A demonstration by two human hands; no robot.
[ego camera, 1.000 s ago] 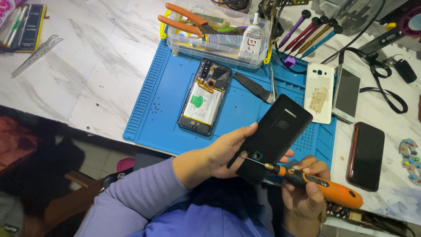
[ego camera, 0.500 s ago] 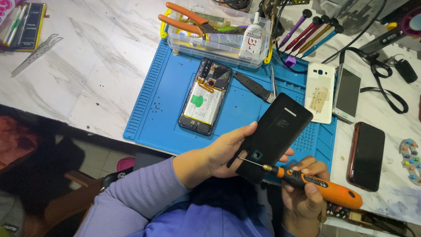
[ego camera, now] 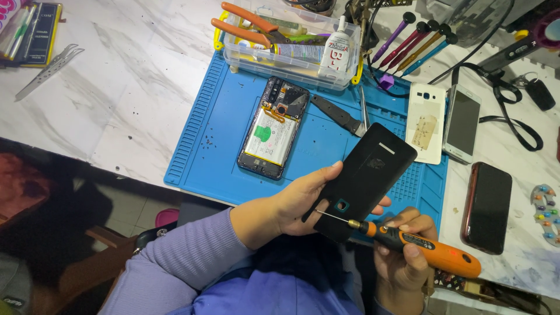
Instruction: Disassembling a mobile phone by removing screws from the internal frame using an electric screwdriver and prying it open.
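Fingers of the left hand (ego camera: 297,201) clasped the black back cover (ego camera: 364,175) by its edges; thin, light, probably flexible. Right hand (ego camera: 402,256) gripped the orange screwdriver (ego camera: 420,249), tip at its lower end.

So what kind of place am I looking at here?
Most likely a phone repair bench. An opened phone lies on a blue repair mat. The left hand holds a black back cover, the right hand an orange electric screwdriver. Precision screwdrivers stand behind.
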